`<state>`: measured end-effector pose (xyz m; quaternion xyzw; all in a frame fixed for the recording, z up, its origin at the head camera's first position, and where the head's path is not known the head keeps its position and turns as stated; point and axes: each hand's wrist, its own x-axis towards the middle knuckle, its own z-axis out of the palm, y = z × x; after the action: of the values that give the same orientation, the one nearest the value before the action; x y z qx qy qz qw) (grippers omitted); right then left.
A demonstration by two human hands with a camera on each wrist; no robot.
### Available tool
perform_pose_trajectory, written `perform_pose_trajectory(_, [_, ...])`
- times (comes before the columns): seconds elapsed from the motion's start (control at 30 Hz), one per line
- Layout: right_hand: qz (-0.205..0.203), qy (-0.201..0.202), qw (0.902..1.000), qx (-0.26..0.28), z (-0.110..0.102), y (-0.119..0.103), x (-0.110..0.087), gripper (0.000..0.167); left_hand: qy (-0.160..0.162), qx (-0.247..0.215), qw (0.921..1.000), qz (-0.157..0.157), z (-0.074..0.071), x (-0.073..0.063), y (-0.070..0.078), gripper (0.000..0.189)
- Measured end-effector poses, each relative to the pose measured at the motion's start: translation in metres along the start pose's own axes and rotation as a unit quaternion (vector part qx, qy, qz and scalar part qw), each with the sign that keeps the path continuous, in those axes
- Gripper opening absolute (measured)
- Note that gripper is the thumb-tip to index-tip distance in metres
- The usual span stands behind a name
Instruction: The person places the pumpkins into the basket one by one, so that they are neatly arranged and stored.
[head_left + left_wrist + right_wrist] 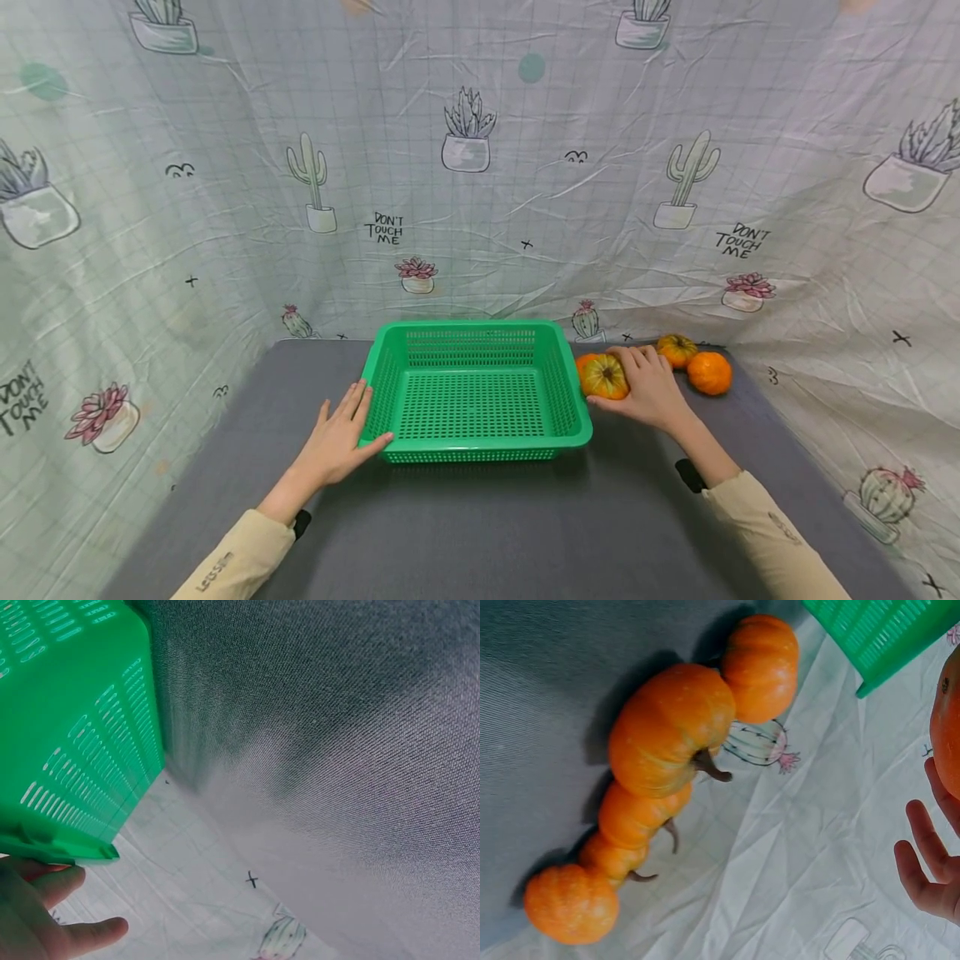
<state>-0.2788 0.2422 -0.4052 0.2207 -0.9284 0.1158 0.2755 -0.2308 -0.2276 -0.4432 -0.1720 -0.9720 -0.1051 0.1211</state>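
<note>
At the left, a beige sleeve printed with dark lettering is seen, and from it the left hand is stretched out, fingers straight and spread, touching the left rim of a green plastic basket. The basket — rectangular, flared toward the top, its walls and floor pierced by rows of small slots — is set on a dark grey desk with a finely woven surface. Just beside its right wall, a squat, ribbed pumpkin, streaked green over orange, is gripped by the right hand. Farther right, near the back edge, a streaked, lobed pumpkin and a rounder orange pumpkin are seen. In the right wrist view, a row of five glossy pumpkins is shown, some with curved, woody stalks. The back is covered by creased pale cloth.
</note>
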Motion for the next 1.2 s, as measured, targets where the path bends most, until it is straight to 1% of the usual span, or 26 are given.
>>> perform_pose_trajectory(0.1, [-0.005,-0.006,1.0,0.0,0.001,-0.001,0.005,0.075,0.003,0.0,1.0,0.001,0.001,-0.001,0.0,0.088])
perform_pose_trajectory(0.2, [-0.008,-0.023,0.9997,0.001,0.003,-0.002,0.011,0.073,-0.01,0.002,0.9999,-0.004,0.001,-0.001,0.0,0.088])
perform_pose_trajectory(0.37, [0.0,-0.062,0.998,0.009,0.007,-0.002,0.024,0.072,-0.032,0.003,0.9994,-0.009,-0.002,0.0,0.001,0.087])
perform_pose_trajectory(0.53, [0.004,-0.087,0.9961,0.012,0.011,-0.003,0.036,0.072,-0.028,-0.002,0.9996,-0.009,-0.002,0.001,0.001,0.085])
perform_pose_trajectory(0.6, [0.003,-0.088,0.996,0.012,0.014,-0.003,0.04,0.072,-0.026,-0.003,0.9996,-0.009,-0.002,0.001,0.002,0.085])
perform_pose_trajectory(0.8, [-0.016,-0.08,0.9965,0.014,0.024,-0.005,0.051,0.071,-0.024,-0.006,0.9996,-0.012,-0.002,0.001,0.002,0.084])
perform_pose_trajectory(1.0, [-0.026,-0.1,0.9945,0.016,0.033,-0.01,0.063,0.068,-0.023,-0.001,0.9997,-0.013,-0.001,0.0,0.002,0.083])
perform_pose_trajectory(1.2, [-0.043,-0.112,0.9928,0.007,0.044,-0.014,0.074,0.068,-0.022,0.0,0.9996,-0.015,0.0,0.001,0.003,0.082])
